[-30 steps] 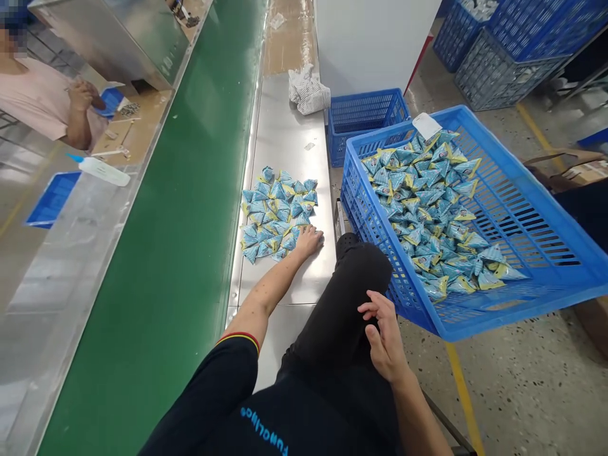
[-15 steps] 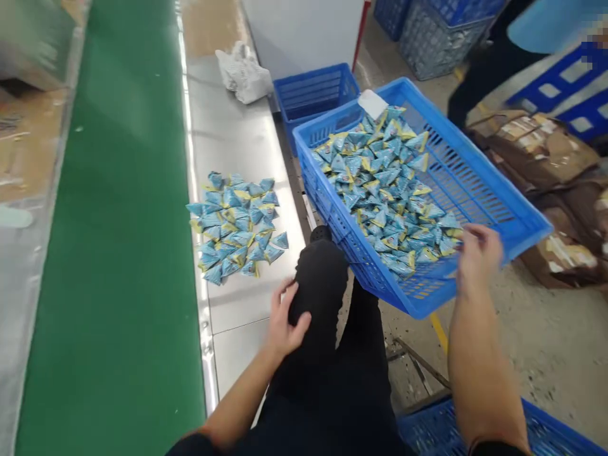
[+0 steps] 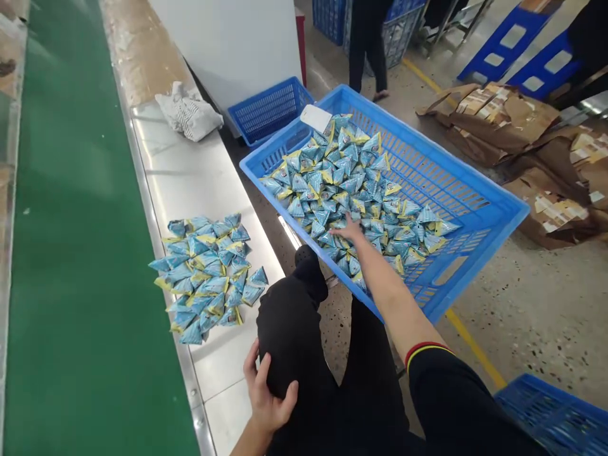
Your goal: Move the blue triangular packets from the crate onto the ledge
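Observation:
My right hand (image 3: 350, 230) reaches into a blue plastic crate (image 3: 456, 166), its fingers apart and touching the small pyramid-shaped packets (image 3: 339, 180) inside. These packets are light blue with yellow edges and fill much of the crate's near and left side. On my black-trousered knee rests my left hand (image 3: 270, 394), fingers spread, holding nothing. To its upper left, a group of the same pyramid packets (image 3: 204, 275) lies close together on a metal ledge (image 3: 178, 180), with a few overhanging the green belt.
A green conveyor belt (image 3: 85, 253) runs along the left. Crumpled striped cloth (image 3: 189, 113) lies on the ledge. Behind the crate stands another blue crate (image 3: 270, 111). Brown paper sacks (image 3: 503, 120) lie on the floor at right. A person's legs (image 3: 368, 47) show at the back.
My right hand has moved left, from the crate's near right end to the packets in its middle. My left hand stays on my knee. The view has turned to the right.

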A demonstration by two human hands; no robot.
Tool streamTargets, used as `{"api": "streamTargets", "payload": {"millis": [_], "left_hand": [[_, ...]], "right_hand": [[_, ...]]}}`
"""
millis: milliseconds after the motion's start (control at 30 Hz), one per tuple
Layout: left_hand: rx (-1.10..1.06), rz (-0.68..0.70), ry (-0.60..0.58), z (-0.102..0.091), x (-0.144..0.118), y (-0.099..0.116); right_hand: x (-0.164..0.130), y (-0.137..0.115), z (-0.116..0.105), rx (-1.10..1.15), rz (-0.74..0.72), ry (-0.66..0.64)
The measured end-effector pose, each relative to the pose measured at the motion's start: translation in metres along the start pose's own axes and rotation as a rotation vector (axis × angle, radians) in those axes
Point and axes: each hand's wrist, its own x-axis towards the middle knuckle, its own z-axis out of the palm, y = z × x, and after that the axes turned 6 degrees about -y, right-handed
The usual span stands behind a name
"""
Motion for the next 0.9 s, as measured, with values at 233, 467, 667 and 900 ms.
{"api": "streamTargets", "payload": {"millis": [233,467,667,900], "left_hand": [[-0.022,-0.004,-0.008,0.004,0.004,-0.001],[-0.023,0.005,0.007,0.005,0.002,0.004],[0.019,-0.044,0.059,0.009,-0.009,-0.002],[0.017,-0.036,0.077,0.013,-0.005,-0.005]], "right_hand": [[-0.010,0.008,0.009,-0.083,-0.014,-0.010],[-0.007,-0.006,0.008,-0.152,-0.027,-0.124],[-0.024,-0.023,0.018,-0.133,0.031,0.018],[-0.053,-0.001,-0.024,-0.088,-0.124,0.077]]}}
